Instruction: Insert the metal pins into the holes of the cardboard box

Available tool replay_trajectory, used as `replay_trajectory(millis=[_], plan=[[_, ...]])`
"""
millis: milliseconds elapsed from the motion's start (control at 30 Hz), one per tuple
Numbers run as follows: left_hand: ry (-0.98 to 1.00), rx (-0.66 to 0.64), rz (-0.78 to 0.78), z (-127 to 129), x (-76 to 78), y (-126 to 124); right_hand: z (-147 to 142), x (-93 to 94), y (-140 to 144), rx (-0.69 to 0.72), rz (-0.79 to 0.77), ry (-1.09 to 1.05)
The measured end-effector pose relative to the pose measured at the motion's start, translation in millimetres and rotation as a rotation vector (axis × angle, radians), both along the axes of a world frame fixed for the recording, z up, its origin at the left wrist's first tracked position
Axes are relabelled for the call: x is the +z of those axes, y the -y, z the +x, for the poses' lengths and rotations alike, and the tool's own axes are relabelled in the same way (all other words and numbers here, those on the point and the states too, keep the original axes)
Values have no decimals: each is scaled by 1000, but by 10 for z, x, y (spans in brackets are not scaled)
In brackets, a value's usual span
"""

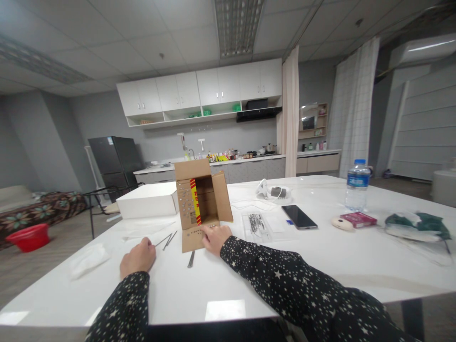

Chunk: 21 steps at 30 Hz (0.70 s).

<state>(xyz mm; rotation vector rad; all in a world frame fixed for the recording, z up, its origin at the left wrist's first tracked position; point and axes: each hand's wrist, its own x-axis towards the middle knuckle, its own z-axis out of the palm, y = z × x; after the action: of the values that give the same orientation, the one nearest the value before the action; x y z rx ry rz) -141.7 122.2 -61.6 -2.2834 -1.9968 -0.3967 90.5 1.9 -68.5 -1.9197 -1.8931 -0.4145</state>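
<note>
My right hand [215, 239] presses flat on the box [200, 202] flap, steadying it open-side toward me, while my left hand [138, 257] rests loosely curled, holding nothing, by the rods [167, 240].

Grey walls, white wall cabinets [199, 95], black fridge [116, 161], curtains [352, 104], wood floor.

Countertop clutter [228, 156] perhaps bottles, too small.

Even overhead light from ceiling panel [238, 23], glare patches on white table [221, 308], wide-angle bending at edges, slightly soft
</note>
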Motion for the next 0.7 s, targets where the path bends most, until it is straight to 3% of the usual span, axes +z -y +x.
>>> replay_trajectory(millis=[233,500,700], plan=[[5,-11,-10,-8,-16,-29,-6,-16,1,45,24,-2],[-6,4,-17,-3,-11,-19,-91,-140,-16,393,46,61],[10,1,-3,1,-23,-35,-101,-134,6,488,49,52]])
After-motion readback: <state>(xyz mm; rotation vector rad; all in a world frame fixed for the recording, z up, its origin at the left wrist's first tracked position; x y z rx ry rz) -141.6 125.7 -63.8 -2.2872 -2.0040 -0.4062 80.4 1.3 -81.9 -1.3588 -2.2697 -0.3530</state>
